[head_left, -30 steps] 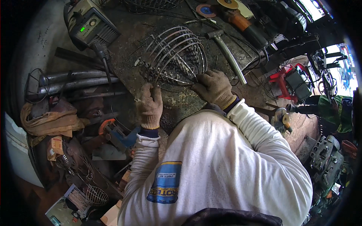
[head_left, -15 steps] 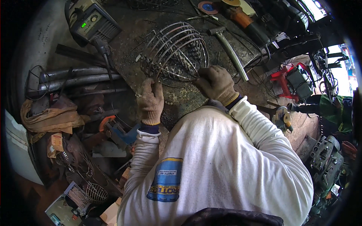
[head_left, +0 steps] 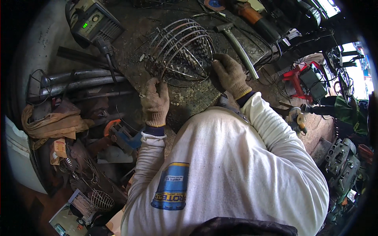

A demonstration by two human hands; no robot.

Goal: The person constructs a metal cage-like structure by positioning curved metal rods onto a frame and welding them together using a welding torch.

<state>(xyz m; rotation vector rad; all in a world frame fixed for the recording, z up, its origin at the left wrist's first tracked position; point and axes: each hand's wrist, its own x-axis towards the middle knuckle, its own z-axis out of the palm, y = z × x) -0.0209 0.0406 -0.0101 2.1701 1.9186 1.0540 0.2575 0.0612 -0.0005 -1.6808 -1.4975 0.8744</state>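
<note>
A domed cage of curved metal rods rests on the dark, grimy worktop in front of me. My left hand, in a tan knitted glove, pinches the cage's near left edge between thumb and fingers. At the cage's right side, my right hand, gloved alike, has its fingers curled round the rim; their tips are partly hidden. Dark scraps and bits of metal lie under and around the rods. A hammer with a tubular metal handle lies just right of the cage.
A welding machine with a lit green display stands at the far left. Metal pipes lie left, above a brown cloth. An orange angle grinder lies far right, near a red-framed item. A blue clamp sits near left.
My right hand has moved up and right along the cage's rim. The cage has shifted slightly left and turned a little. My left hand has stayed almost in place at its edge.
</note>
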